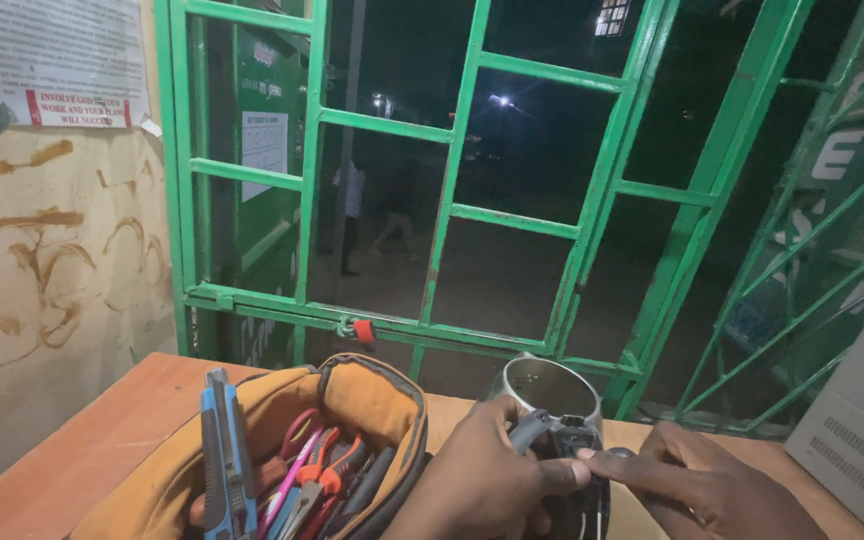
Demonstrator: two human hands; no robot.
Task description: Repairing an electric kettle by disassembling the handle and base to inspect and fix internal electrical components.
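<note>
A green metal grille [512, 210] fills the background at twelve o'clock, with dark night beyond it and a stained wall with a taped paper notice [60, 60] at ten o'clock. Below, an orange-brown bench [102, 440] carries an open tan tool pouch [372, 400] at seven o'clock, gaping so its pliers and a blue utility knife [224, 450] stand within reach. At six o'clock the left hand [482, 480] is wrapped around a dark device with a shiny metal cup [550, 392], steadying it upright. From five o'clock the right hand [697, 485] lies nearly flat, its forefinger extended to press the device's top.
</note>
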